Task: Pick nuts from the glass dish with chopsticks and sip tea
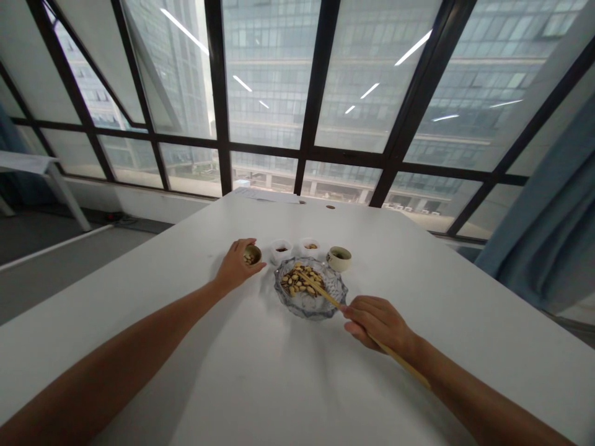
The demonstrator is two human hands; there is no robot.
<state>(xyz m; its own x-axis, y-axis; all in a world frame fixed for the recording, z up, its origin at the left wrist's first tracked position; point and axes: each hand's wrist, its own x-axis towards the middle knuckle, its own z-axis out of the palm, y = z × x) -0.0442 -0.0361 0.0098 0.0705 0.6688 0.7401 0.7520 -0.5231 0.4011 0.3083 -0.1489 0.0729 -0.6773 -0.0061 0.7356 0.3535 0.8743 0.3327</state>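
My left hand [236, 265] is wrapped round a small cup [252, 255] that is tilted so its mouth faces me, with some pale nuts or seeds inside. To its right stands a clear glass bowl [332, 288] with a scalloped rim. A pile of mixed nuts and seeds [297, 279] lies in the bowl's left part. My right hand [379, 323] grips a pair of wooden chopsticks [328, 297] at the bowl's near right edge. Their tips reach into the pile; whether they pinch a piece is too small to tell.
Behind the bowl are two small white dishes, one with dark bits [281, 249] and one with light bits [310, 248]. A small pale cup [339, 259] stands at the bowl's back right. Papers [264, 196] lie at the white table's [260, 365] far edge, by the windows.
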